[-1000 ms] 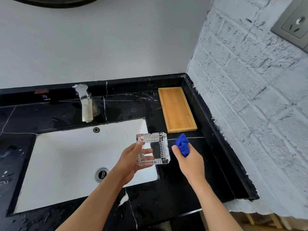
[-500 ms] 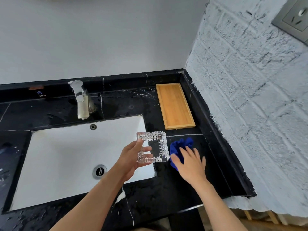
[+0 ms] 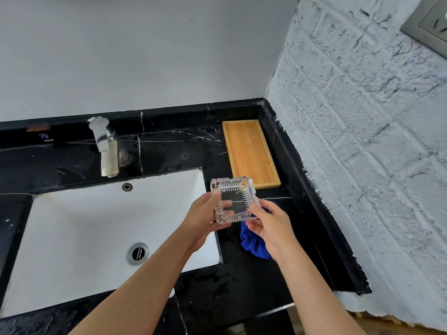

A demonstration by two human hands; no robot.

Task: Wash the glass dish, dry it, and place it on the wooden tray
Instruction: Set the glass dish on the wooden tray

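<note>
A square ribbed glass dish (image 3: 233, 200) is held tilted above the counter, at the sink's right edge. My left hand (image 3: 200, 218) grips its left side, thumb on the upper rim. My right hand (image 3: 271, 226) pinches its lower right corner. A crumpled blue cloth (image 3: 252, 245) lies on the black counter under my right hand, partly hidden by it. The wooden tray (image 3: 249, 151) sits just beyond the dish in the back right corner, with nothing on it.
A white sink (image 3: 84, 226) with a drain (image 3: 138, 253) fills the left. A faucet (image 3: 105, 146) stands behind it. The black marble counter (image 3: 229, 286) is wet in places. A painted brick wall (image 3: 362, 141) with a socket (image 3: 430, 27) bounds the right side.
My right hand set the blue cloth down on the counter, then rose and took hold of the dish's right corner. The dish moved a little right, toward the tray.
</note>
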